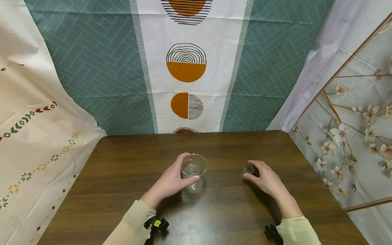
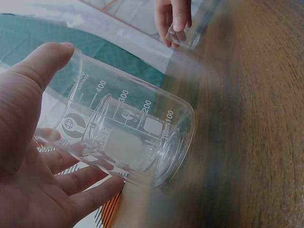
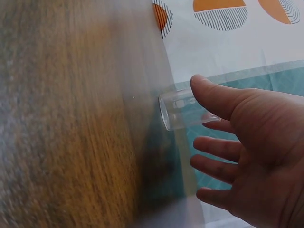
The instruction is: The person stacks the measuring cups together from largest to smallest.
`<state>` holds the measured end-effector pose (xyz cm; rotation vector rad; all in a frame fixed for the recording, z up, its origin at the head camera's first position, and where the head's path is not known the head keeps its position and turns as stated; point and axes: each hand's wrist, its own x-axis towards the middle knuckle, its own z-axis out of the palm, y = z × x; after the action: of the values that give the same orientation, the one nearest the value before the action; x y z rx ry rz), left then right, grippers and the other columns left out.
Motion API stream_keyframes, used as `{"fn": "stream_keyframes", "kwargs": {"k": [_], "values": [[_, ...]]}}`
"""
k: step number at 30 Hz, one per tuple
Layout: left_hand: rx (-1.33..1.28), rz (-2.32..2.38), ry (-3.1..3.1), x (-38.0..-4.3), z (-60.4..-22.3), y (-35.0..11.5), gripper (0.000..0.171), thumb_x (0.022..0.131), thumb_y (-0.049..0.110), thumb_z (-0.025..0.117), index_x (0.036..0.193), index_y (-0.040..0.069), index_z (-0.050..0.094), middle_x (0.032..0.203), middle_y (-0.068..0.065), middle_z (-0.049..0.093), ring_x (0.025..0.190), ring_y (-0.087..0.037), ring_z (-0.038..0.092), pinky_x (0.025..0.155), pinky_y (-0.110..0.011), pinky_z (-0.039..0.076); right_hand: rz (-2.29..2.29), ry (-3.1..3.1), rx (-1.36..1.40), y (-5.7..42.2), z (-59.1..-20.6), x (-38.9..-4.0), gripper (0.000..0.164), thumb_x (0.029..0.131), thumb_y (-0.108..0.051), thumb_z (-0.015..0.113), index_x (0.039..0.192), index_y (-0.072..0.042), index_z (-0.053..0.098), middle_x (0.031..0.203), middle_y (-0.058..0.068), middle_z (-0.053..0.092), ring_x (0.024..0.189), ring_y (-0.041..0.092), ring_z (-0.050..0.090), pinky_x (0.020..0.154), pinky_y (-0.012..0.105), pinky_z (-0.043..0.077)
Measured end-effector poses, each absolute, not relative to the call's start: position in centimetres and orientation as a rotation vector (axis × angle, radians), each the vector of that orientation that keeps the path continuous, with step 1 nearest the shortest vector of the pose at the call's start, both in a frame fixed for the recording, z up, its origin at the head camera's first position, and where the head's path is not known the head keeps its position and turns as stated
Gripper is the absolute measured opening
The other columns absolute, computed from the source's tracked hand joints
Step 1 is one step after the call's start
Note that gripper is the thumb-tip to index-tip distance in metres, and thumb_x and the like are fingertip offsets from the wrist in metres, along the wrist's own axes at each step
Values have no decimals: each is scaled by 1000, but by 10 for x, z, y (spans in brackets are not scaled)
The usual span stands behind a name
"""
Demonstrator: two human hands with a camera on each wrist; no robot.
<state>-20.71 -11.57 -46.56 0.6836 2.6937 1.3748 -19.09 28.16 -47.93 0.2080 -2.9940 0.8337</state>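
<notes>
My left hand (image 1: 168, 182) grips a large clear glass beaker (image 1: 202, 167) from its left side, thumb near the rim and fingers round the far side. White volume marks run up its wall. Nested inside it sits a smaller glass beaker (image 2: 124, 145) with white print of its own. Over to the right, my right hand (image 1: 269, 180) pinches a small clear glass beaker (image 3: 178, 111) between thumb and index finger. Its other fingers are spread apart below, off the glass. Part of this small beaker is hidden behind the thumb.
Both hands work over a dark brown wooden table (image 1: 137, 149). A teal and white patterned cloth (image 1: 107, 68) hangs at its back edge. A cream cloth (image 1: 36, 143) borders the left side, and a floral cloth (image 1: 352, 153) the right.
</notes>
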Motion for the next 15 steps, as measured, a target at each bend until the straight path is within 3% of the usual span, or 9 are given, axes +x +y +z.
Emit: {"fn": "stream_keyframes", "kwargs": {"k": [15], "values": [[676,1400,2673,-207,-466,-116,89,93,46,90,161,20,38,153,-7,63,135,-29,64,111,-55,51,857,-2998,175,281,-476,-189,68,105,-44,77,154,-2,58,161,26,52,148,51,49,114,71,42]]}}
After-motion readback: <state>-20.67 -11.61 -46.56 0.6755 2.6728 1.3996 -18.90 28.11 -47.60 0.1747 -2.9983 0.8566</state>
